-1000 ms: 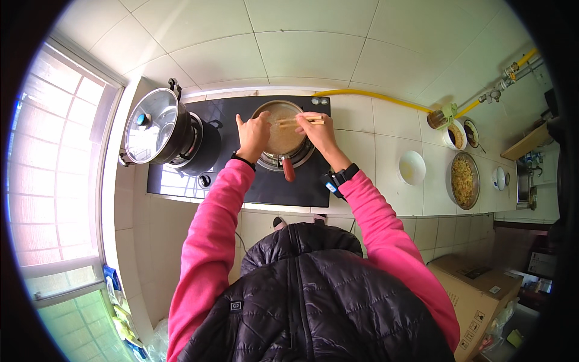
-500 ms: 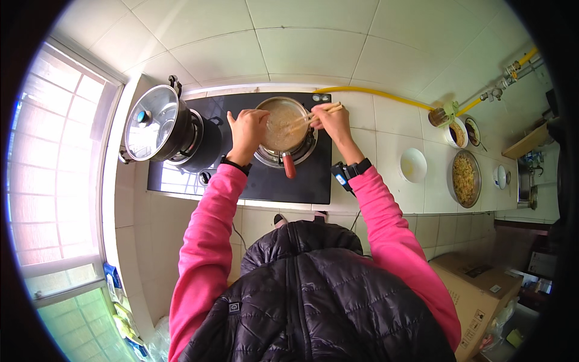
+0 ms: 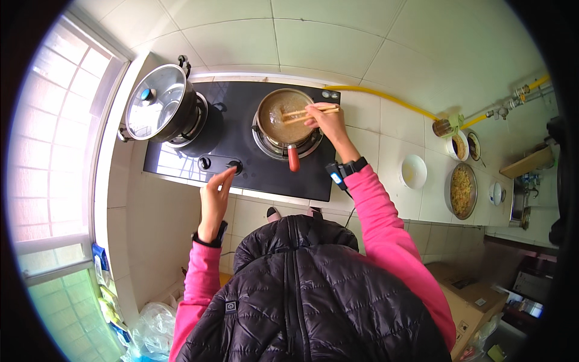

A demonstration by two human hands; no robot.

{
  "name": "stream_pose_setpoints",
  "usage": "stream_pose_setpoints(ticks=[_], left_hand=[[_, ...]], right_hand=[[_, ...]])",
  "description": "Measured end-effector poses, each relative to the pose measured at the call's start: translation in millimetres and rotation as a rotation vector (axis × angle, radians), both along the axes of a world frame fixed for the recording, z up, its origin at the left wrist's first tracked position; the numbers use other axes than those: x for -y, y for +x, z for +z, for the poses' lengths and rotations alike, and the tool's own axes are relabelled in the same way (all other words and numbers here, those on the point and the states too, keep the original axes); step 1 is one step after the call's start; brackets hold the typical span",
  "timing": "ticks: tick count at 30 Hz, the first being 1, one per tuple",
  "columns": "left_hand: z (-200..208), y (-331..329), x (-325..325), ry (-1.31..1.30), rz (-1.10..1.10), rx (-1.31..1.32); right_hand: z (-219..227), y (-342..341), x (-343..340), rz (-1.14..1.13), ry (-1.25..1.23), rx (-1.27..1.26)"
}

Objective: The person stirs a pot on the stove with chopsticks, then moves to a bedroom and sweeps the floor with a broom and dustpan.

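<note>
Far left: window (image 3: 54,151), bright. Beside it on black stove (image 3: 241,142), lidded steel pot (image 3: 158,104) on left burner. At stove's front edge, left hand (image 3: 215,202) open, fingers extended, tips touching right knob (image 3: 234,166); second knob (image 3: 205,162) just beside. On right burner, small pan (image 3: 285,117) of brownish liquid, red handle (image 3: 293,161) pointing toward body. Right hand (image 3: 325,119) closed on chopsticks (image 3: 304,113), tips over the liquid in the pan. Further right on tiled counter: white bowl (image 3: 414,172), then metal dish of noodles (image 3: 462,190). Yellow hose (image 3: 386,99) along back wall.
</note>
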State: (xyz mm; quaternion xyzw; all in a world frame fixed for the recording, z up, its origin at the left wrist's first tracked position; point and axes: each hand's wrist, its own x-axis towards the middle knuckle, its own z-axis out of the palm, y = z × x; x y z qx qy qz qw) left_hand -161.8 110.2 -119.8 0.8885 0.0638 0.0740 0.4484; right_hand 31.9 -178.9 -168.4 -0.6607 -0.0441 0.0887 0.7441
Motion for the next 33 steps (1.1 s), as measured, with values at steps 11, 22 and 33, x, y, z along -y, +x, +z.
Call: stream_pose_setpoints(ticks=[11, 22, 33], left_hand=[[-90.1, -126.5, -70.6, -0.033, 0.383, -0.221], [-187.0, -202.0, -110.4, -0.159, 0.603, -0.425], [-294.5, -325.7, -97.8, -0.103, 0.982, -0.722]], right_hand=[[4.1, 4.0, -6.0, -0.058, -0.167, -0.067], [2.3, 4.8, -7.2, -0.125, -0.273, -0.116], [5.1, 2.6, -4.8, -0.277, -0.351, -0.073]])
